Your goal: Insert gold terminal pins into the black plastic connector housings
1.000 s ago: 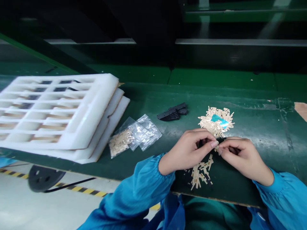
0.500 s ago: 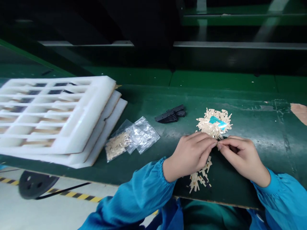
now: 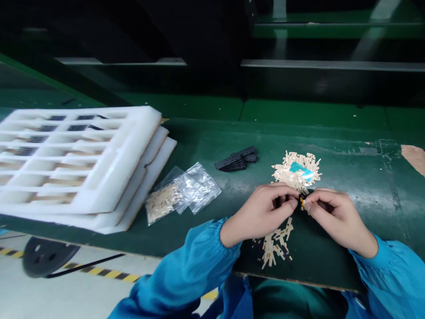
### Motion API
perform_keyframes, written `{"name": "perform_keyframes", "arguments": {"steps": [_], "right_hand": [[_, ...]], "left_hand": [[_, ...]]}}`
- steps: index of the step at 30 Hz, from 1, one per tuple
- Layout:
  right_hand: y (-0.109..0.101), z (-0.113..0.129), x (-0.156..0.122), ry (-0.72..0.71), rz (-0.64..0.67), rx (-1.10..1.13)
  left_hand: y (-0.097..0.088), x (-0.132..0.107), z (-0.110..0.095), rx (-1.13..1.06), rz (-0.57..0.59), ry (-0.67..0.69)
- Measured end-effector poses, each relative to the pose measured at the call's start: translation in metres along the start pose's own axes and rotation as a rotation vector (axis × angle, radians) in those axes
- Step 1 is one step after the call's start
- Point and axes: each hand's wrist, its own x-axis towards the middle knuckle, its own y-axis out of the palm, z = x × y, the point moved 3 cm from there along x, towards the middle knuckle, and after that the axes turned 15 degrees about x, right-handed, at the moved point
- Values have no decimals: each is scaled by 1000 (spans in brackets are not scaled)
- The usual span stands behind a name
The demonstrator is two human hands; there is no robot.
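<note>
My left hand (image 3: 260, 212) is closed in a pinch, thumb against forefinger, at the left side of a small black part with yellow on it (image 3: 302, 202). My right hand (image 3: 340, 219) pinches at the part's other side. Fingertips cover much of the part, so its full shape is hidden. Just beyond the hands lies a heap of flat cream-coloured pieces (image 3: 290, 170) with a shiny blue strip (image 3: 301, 171) on it. Nearer my body, partly below my left hand, are scattered loose cream pieces (image 3: 274, 250).
A stack of black slotted parts (image 3: 235, 159) lies left of the heap. Clear plastic bags (image 3: 199, 186), one holding cream pieces (image 3: 162, 204), are farther left. Stacked white foam trays (image 3: 133, 164) with parts in their slots fill the left end of the green table (image 3: 375, 177).
My fingertips have come slightly apart, and the black and yellow part now shows between them. My left wrist has shifted a little left. Things on the table stay put.
</note>
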Motion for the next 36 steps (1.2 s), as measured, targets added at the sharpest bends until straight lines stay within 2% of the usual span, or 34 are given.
{"name": "perform_keyframes", "arguments": {"steps": [2, 5, 7, 10, 12, 14, 17, 22, 30, 36], "right_hand": [[1, 0, 0, -12, 22, -15], [1, 0, 0, -24, 25, -56], [0, -1, -1, -41, -30, -117], [-1, 0, -3, -100, -145, -216], [2, 1, -4, -129, -156, -237], [5, 1, -5, -145, -130, -236], [9, 2, -5, -170, -114, -235], [9, 2, -5, -158, -67, -226], [8, 2, -5, -166, -39, -155], [8, 4, -4, -176, -5, -105]], "left_hand": [[1, 0, -2, -178, 53, -49], [2, 0, -3, -232, 14, -101], [2, -1, -2, -187, -66, -102], [1, -3, -2, -34, -234, -33], [0, -4, -3, 63, -303, 44], [2, -5, -5, 121, -317, 116], [2, -6, -7, 148, -306, 177], [0, -5, -8, 107, -230, 153], [-3, -3, 0, -222, -32, -125], [-2, -3, 0, -266, 15, -141]]}}
